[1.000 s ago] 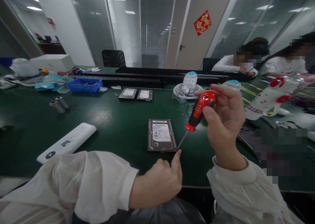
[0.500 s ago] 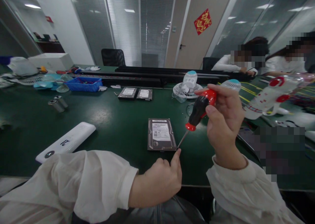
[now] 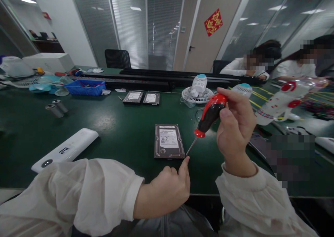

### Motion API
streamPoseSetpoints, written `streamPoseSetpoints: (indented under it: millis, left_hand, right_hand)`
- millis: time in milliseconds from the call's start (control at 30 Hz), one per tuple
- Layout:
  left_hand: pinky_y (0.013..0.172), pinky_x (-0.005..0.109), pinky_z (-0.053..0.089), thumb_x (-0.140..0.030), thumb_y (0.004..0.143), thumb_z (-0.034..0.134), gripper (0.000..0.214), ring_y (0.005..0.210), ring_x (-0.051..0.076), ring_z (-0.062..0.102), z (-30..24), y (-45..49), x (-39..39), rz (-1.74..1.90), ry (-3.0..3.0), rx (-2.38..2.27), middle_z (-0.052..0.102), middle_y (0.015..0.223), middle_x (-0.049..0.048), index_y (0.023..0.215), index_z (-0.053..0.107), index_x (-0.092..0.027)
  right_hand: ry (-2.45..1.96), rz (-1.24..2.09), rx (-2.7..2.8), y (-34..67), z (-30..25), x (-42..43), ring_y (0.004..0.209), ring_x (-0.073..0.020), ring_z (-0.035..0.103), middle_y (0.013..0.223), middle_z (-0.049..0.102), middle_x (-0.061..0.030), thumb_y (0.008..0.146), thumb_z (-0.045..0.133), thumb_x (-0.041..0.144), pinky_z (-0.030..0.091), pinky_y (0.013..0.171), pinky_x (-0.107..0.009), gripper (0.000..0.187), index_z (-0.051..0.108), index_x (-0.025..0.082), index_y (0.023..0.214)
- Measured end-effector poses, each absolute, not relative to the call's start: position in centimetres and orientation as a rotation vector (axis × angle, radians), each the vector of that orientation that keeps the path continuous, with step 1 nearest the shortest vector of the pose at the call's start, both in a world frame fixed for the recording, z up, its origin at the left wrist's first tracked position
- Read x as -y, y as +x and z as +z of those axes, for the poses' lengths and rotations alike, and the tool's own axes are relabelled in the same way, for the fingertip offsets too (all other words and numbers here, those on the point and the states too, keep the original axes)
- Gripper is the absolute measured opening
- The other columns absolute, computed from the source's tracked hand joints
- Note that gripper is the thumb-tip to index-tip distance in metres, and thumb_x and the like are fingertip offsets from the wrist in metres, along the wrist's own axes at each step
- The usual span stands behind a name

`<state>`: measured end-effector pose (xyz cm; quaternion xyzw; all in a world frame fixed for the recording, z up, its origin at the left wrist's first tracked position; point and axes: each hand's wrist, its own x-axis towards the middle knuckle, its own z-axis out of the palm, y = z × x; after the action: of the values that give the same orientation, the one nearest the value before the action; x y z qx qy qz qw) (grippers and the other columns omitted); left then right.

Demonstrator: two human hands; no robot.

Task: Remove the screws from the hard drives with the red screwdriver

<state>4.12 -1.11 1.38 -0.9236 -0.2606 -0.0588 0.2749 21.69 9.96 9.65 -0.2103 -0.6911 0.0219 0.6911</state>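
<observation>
In the head view a hard drive (image 3: 171, 146) lies label up on the green table in front of me. My right hand (image 3: 237, 127) grips the red and black handle of a screwdriver (image 3: 210, 115). The tool slants down to the left, its tip at the drive's near right corner. Just below that corner is my left hand (image 3: 167, 190); its index finger points at the screwdriver tip and appears to touch it. The other left fingers are curled, with the thumb hidden, so anything inside them is out of sight.
Two more hard drives (image 3: 151, 98) lie farther back. A white power bank (image 3: 65, 150) and metal cylinders (image 3: 54, 110) are on the left, near a blue basket (image 3: 86, 87). White fans (image 3: 199, 87) and a clear bottle (image 3: 276, 103) stand right. Two people sit at the far right.
The whole scene has shifted slightly left as the head view turned. The screwdriver handle seems to have rotated in my right hand, showing more red on its upper left side. My left hand stays by the tip.
</observation>
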Motion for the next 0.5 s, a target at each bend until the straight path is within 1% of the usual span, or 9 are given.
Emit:
streamPoseSetpoints:
  millis: [100, 167, 233, 333, 400, 433, 500]
  left_hand:
    - [0.045, 0.029, 0.041, -0.014, 0.097, 0.041, 0.044, 0.055, 0.014, 0.061, 1.46, 4.17, 1.07, -0.185, -2.475, 0.707, 0.056, 0.14, 0.0321, 0.13, 0.064, 0.003]
    - [0.045, 0.029, 0.041, -0.014, 0.096, 0.041, 0.044, 0.054, 0.014, 0.061, 1.41, 4.18, 1.1, -0.199, -2.474, 0.709, 0.057, 0.139, 0.0317, 0.13, 0.064, 0.003]
    - [0.045, 0.029, 0.041, -0.014, 0.096, 0.041, 0.044, 0.054, 0.014, 0.061, 1.31, 4.17, 1.17, -0.199, -2.484, 0.705, 0.057, 0.139, 0.0317, 0.129, 0.065, 0.002]
    - [0.045, 0.029, 0.041, -0.014, 0.096, 0.041, 0.044, 0.055, 0.014, 0.062, 1.11, 4.13, 1.19, -0.191, -2.491, 0.704, 0.055, 0.14, 0.033, 0.129, 0.065, 0.002]
    - [0.046, 0.029, 0.041, -0.013, 0.096, 0.04, 0.045, 0.055, 0.015, 0.062, 0.99, 4.1, 1.15, -0.191, -2.49, 0.701, 0.055, 0.14, 0.0338, 0.13, 0.064, 0.003]
    - [0.046, 0.029, 0.042, -0.013, 0.096, 0.04, 0.045, 0.055, 0.015, 0.062, 0.95, 4.09, 1.12, -0.193, -2.488, 0.699, 0.055, 0.14, 0.0339, 0.13, 0.064, 0.003]
    - [0.046, 0.03, 0.042, -0.013, 0.095, 0.04, 0.045, 0.055, 0.015, 0.062, 0.9, 4.08, 1.09, -0.194, -2.487, 0.695, 0.055, 0.14, 0.0338, 0.131, 0.063, 0.003]
  right_hand:
    - [-0.497, -0.047, 1.548, 21.7, 9.92, -9.81, 0.086, -0.0188, 0.059, 0.099, 0.06, -0.0029, 0.081, 0.075, 0.039, 0.057, 0.077, -0.037, 0.037, 0.07, 0.033, 0.117]
    - [-0.514, -0.059, 1.543, 21.72, 10.0, -9.63, 0.087, -0.0187, 0.06, 0.101, 0.06, -0.0027, 0.076, 0.081, 0.037, 0.058, 0.078, -0.038, 0.042, 0.069, 0.032, 0.116]
    - [-0.536, 0.005, 1.556, 21.73, 9.88, -9.48, 0.091, -0.0201, 0.064, 0.104, 0.064, -0.0033, 0.081, 0.076, 0.033, 0.058, 0.084, -0.041, 0.041, 0.068, 0.032, 0.121]
    - [-0.517, 0.143, 1.574, 21.69, 9.53, -9.47, 0.105, -0.0242, 0.069, 0.117, 0.07, -0.0049, 0.089, 0.064, 0.029, 0.057, 0.096, -0.047, 0.041, 0.064, 0.032, 0.13]
    - [-0.467, 0.191, 1.566, 21.63, 9.41, -9.56, 0.109, -0.0257, 0.07, 0.12, 0.071, -0.0057, 0.091, 0.06, 0.03, 0.057, 0.098, -0.049, 0.039, 0.063, 0.031, 0.131]
    - [-0.448, 0.195, 1.561, 21.6, 9.42, -9.62, 0.109, -0.0258, 0.071, 0.118, 0.072, -0.0058, 0.091, 0.06, 0.03, 0.057, 0.097, -0.048, 0.039, 0.063, 0.031, 0.13]
    - [-0.43, 0.171, 1.568, 21.52, 9.52, -9.67, 0.106, -0.025, 0.072, 0.113, 0.072, -0.0046, 0.087, 0.067, 0.029, 0.058, 0.094, -0.047, 0.039, 0.063, 0.03, 0.125]
